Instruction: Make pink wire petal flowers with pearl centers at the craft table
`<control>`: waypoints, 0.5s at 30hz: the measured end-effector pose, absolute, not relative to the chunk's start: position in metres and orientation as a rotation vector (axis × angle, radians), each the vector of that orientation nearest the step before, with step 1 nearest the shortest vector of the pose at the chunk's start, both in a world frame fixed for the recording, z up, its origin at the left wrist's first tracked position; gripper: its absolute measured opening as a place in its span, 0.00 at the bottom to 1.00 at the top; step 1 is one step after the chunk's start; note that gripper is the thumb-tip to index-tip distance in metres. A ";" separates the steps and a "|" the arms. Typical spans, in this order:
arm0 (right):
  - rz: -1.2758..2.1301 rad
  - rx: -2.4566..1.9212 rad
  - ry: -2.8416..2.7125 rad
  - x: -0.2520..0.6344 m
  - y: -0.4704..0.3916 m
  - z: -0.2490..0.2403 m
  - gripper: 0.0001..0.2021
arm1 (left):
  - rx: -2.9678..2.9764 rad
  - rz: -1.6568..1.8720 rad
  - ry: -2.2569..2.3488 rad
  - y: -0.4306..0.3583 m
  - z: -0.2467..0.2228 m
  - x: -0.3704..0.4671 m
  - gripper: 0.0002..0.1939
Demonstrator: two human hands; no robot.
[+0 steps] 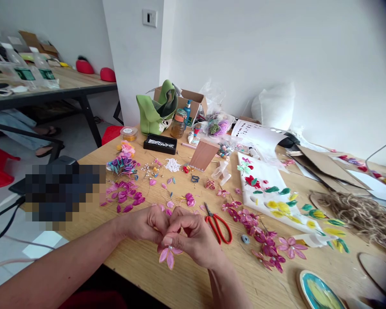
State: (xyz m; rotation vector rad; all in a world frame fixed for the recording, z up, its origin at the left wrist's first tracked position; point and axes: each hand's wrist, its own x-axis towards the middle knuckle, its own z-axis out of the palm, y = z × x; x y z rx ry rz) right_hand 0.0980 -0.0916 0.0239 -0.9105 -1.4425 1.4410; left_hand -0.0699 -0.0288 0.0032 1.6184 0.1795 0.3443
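Note:
Close together over the near edge of the table, my two hands meet around a pink-purple petal flower [170, 259] with a pearl-like centre. My right hand [193, 238] pinches the flower near its centre, thumb and fingers closed. Pressed against it, my left hand [149, 223] is also closed, and what lies between its fingers is hidden. Just right of my hands are red-handled scissors [219, 227]. Loose magenta petals [125, 195] lie beyond my left forearm, and finished-looking magenta flowers [265, 240] lie to the right.
A small grey spool [245, 238] lies right of the scissors. Farther back stand a black tray [160, 143], a green bag [151, 113] and a jar [179, 124]. At right are a white foam board [260, 171], tangled twine [360, 219] and a round painted piece [320, 292].

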 end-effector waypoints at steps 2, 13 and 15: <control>1.450 -0.876 -1.420 0.100 -0.091 0.024 0.13 | 1.593 0.358 0.184 -0.027 0.004 -0.071 0.19; 1.414 -0.869 -1.392 0.104 -0.087 0.018 0.22 | 1.444 0.426 0.186 -0.022 -0.007 -0.073 0.22; 1.439 -0.878 -1.395 0.101 -0.088 0.021 0.22 | 1.431 0.413 0.169 -0.023 -0.006 -0.073 0.21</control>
